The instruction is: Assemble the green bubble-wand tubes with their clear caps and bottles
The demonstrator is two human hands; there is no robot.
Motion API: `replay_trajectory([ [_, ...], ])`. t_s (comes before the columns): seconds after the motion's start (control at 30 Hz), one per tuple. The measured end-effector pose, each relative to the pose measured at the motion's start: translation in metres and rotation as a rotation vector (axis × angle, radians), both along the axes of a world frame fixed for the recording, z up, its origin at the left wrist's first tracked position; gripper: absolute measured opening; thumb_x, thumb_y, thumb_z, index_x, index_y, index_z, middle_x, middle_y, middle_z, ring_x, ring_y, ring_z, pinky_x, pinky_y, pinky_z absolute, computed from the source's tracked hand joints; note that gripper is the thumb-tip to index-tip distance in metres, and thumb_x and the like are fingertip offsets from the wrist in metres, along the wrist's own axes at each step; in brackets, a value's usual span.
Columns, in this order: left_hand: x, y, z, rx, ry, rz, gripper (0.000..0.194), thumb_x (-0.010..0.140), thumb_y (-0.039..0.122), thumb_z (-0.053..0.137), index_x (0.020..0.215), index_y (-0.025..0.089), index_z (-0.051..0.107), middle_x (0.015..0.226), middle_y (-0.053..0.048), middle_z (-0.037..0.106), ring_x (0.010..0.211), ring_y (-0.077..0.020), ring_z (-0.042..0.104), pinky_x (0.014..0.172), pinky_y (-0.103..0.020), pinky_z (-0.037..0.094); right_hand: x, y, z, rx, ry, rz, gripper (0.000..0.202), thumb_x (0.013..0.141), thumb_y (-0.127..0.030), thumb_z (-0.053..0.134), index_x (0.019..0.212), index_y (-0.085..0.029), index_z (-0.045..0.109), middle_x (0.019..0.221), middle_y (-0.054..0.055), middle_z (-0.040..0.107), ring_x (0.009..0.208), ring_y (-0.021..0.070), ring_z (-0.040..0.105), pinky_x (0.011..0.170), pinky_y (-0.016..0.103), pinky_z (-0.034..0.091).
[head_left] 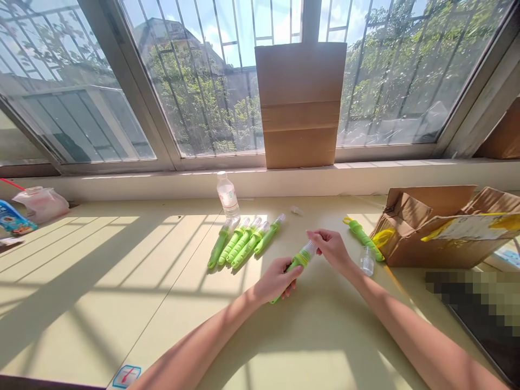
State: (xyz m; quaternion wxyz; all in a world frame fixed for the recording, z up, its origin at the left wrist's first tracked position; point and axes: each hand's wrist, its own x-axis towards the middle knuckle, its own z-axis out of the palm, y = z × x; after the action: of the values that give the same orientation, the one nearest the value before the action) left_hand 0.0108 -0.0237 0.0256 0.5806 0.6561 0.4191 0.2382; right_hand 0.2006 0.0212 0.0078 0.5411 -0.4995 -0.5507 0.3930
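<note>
My left hand (280, 279) is wrapped round the green body of a stick-shaped item with a clear cap (301, 259), tilted up to the right above the table. At its upper end, the fingers of my right hand (330, 248) pinch the clear cap. Several like green sticks with clear caps (244, 244) lie side by side to the left of my hands. Right of my right hand rests another green stick (363, 238) with a yellow loop at its end. A loose clear cap (366, 262) sits against it.
Behind the row stands a water bottle (228, 196). An open cardboard box (439, 233) with yellow tape is at right, a dark, partly pixelated object (479, 319) in front of it. A cardboard sheet (301, 108) leans on the window. A pink-white bag (43, 205) lies far left.
</note>
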Motion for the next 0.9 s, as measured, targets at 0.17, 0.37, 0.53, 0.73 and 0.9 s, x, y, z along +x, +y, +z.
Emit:
replay_trajectory([
  [0.17,0.0,-0.001,-0.006,0.073,0.028,0.04,0.033,0.081,0.051,0.05,0.071,0.02,0.042,0.054,0.006,0.046,0.04,-0.008,0.041,0.035,-0.02,0.031,0.01,-0.005,0.008,-0.023,0.139,0.17,0.04,0.078,-0.051,0.055,0.088,-0.016,0.07,0.048,-0.003,0.05,0.047,0.0126,0.049,0.05,0.027,0.041],
  [0.37,-0.003,-0.001,-0.005,0.179,0.086,0.036,0.034,0.081,0.049,0.05,0.067,0.019,0.042,0.054,0.004,0.047,0.041,-0.0085,0.043,0.038,-0.021,0.032,0.018,-0.002,0.007,-0.061,-0.073,0.126,0.045,0.073,-0.057,0.061,0.053,-0.017,0.057,0.044,-0.002,0.045,0.044,0.0104,0.043,0.046,0.024,0.035],
  [0.53,-0.004,-0.001,-0.004,0.185,0.099,0.04,0.035,0.082,0.049,0.049,0.065,0.019,0.043,0.054,0.004,0.049,0.041,-0.0093,0.043,0.038,-0.022,0.032,0.008,-0.001,-0.001,-0.046,-0.142,0.045,0.044,0.076,-0.061,0.056,0.085,-0.019,0.066,0.06,-0.001,0.055,0.057,0.0138,0.053,0.051,0.025,0.044],
  [0.73,-0.004,0.0,-0.002,0.133,0.042,0.043,0.034,0.081,0.05,0.051,0.069,0.019,0.047,0.055,0.003,0.049,0.04,-0.0092,0.043,0.037,-0.021,0.032,0.005,-0.007,0.007,-0.1,-0.001,0.286,0.054,0.087,-0.049,0.039,0.134,-0.025,0.045,0.107,0.009,0.064,0.089,0.0205,0.062,0.063,0.03,0.053],
  [0.9,-0.004,-0.001,0.0,0.126,0.06,0.022,0.035,0.08,0.051,0.053,0.068,0.019,0.047,0.056,0.003,0.05,0.041,-0.0089,0.044,0.037,-0.021,0.032,0.008,-0.007,0.01,-0.137,0.032,0.199,0.046,0.075,-0.056,0.059,0.088,-0.014,0.071,0.075,0.008,0.067,0.073,0.0206,0.062,0.066,0.033,0.051],
])
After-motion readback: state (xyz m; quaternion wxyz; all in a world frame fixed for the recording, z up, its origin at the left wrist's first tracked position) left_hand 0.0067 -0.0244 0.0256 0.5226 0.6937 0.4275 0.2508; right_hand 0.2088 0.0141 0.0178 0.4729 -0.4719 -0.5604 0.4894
